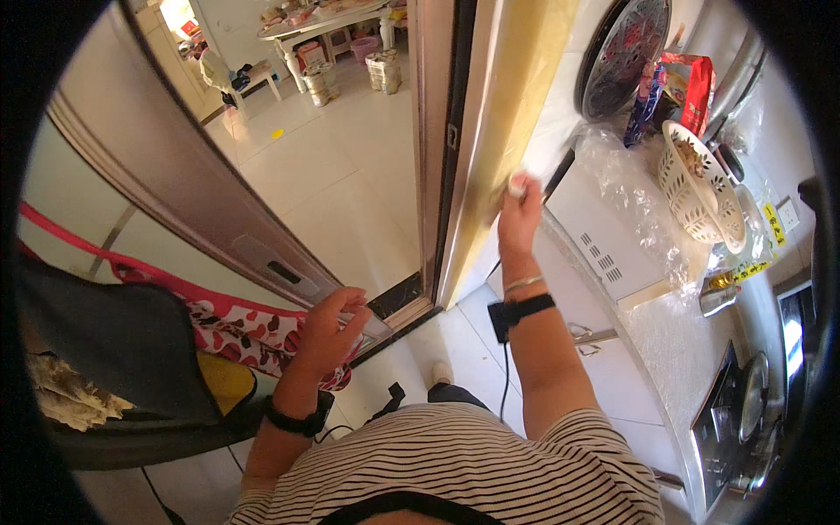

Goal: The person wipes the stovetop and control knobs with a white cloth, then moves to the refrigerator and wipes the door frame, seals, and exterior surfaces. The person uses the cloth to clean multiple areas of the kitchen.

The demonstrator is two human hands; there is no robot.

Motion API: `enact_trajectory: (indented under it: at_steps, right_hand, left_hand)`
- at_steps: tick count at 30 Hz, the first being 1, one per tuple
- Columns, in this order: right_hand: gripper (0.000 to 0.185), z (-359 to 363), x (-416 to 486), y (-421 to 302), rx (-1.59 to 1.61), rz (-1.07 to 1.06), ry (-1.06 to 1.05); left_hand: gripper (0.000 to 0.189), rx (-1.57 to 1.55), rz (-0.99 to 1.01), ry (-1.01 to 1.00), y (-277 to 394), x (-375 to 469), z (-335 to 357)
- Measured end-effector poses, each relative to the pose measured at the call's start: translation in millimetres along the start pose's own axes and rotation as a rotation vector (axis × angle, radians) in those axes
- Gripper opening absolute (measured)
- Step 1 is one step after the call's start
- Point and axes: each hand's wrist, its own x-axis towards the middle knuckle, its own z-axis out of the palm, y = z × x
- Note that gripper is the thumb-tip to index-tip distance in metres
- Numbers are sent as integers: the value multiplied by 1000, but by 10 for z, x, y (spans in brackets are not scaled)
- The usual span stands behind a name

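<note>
My right hand (520,210) is raised to the yellowish door casing (518,125) beside the doorway. Its fingers are closed around a small pale wad (518,186), blurred and too unclear to name further. My left hand (331,331) holds nothing, its fingers bent and apart. It hangs in front of a red, white and dark patterned cloth (246,321), close to the lower part of the brown-framed sliding door (216,190). That door has a recessed dark pull (283,272). Black bands circle both wrists.
On the right, a curved counter (676,348) bears a white vented appliance (597,236), clear plastic film (630,184), a perforated cream basket (699,190) and a gas hob (728,420). A dark cloth (118,335) hangs at left. Beyond the doorway stands a white table (328,23).
</note>
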Motion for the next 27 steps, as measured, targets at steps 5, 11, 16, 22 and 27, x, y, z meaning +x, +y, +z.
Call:
enact_trajectory:
  at_steps: [5, 11, 16, 22, 27]
  right_hand:
    - [18, -329, -244, 218, 5, 618, -70]
    - [27, -121, 737, -1107, 348, -47, -283]
    - [16, 223, 989, -1376, 14, -540, -224]
    - [17, -119, 316, -552, -232, -315, -275]
    - [20, -294, 140, -698, -451, -151, -347]
  left_hand:
    - [26, 15, 57, -20, 245, 504, 219]
    - [25, 61, 147, 35, 422, 885, 281]
    - [25, 47, 118, 55, 383, 947, 227]
    - [25, 14, 160, 70, 336, 911, 39]
    - [25, -54, 227, 53, 429, 971, -64]
